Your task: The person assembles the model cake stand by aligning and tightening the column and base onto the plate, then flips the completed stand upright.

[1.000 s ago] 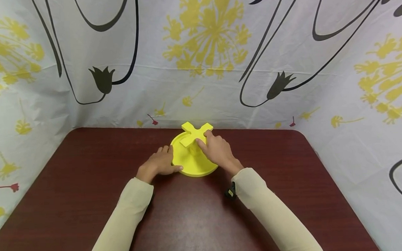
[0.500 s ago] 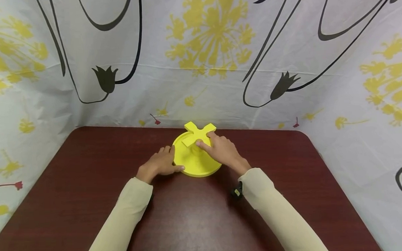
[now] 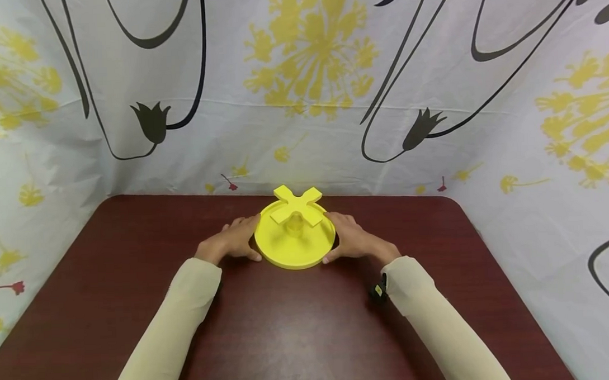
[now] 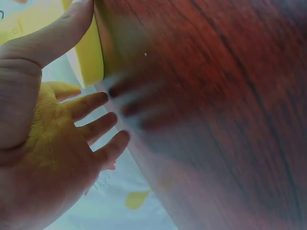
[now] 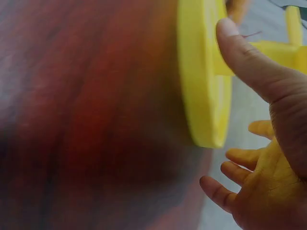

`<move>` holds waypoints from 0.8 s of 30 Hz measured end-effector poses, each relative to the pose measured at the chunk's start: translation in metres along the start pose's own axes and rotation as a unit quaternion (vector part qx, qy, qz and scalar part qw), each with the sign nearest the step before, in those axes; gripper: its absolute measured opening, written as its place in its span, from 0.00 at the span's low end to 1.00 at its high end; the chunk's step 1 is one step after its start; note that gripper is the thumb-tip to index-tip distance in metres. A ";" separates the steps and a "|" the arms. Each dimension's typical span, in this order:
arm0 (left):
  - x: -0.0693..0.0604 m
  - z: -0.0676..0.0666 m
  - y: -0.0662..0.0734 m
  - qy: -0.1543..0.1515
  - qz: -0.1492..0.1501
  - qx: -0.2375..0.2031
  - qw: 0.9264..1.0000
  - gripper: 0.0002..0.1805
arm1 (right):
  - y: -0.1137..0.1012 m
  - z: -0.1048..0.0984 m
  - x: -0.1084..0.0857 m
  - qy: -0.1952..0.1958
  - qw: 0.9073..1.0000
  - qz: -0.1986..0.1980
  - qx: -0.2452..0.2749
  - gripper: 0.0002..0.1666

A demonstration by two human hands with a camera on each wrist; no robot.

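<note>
A yellow round base (image 3: 291, 253) stands on the dark red table, with a short post and a cross-shaped top (image 3: 296, 206) above it. At its left rim is my left hand (image 3: 234, 239), fingers spread loosely and thumb toward the front; whether it touches the rim is unclear. My right hand (image 3: 353, 237) mirrors it at the right rim, its thumb near the front edge. Both wrist views show loosely extended fingers, not curled round the yellow disc (image 4: 88, 52), which looks slightly raised at its edge (image 5: 199, 96).
The wooden table (image 3: 299, 324) extends on all sides of the yellow piece. Behind and beside it hangs a white cloth (image 3: 222, 142) with yellow and dark flower prints. A small black device (image 3: 378, 291) sits under the right sleeve's cuff.
My right hand has released the cross's arm and moved down to the base's right rim. My left hand has shifted slightly left, its thumb coming off the base. The view moved slightly.
</note>
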State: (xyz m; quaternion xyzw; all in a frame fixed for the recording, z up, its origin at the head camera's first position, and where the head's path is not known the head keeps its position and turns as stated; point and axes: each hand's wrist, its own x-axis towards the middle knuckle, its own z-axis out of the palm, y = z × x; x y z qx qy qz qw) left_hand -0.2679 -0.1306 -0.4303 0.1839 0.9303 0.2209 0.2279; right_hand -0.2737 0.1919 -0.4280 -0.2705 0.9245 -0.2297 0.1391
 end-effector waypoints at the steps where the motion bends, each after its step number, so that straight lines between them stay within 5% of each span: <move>1: 0.001 0.000 -0.001 0.000 0.003 -0.002 1.000 0.60 | 0.001 0.002 0.000 -0.004 1.000 0.005 0.000 0.71; 9: 0.008 0.003 -0.003 0.006 0.023 -0.004 1.000 0.55 | 0.009 0.012 0.001 0.006 0.999 0.031 -0.009 0.74; 16: 0.012 0.005 -0.006 0.040 0.050 -0.011 0.998 0.51 | 0.009 0.016 0.000 0.037 0.999 0.008 0.005 0.73; 24: 0.012 0.005 -0.013 0.048 0.048 -0.061 0.996 0.52 | 0.011 0.018 0.001 0.050 0.998 -0.003 0.038 0.72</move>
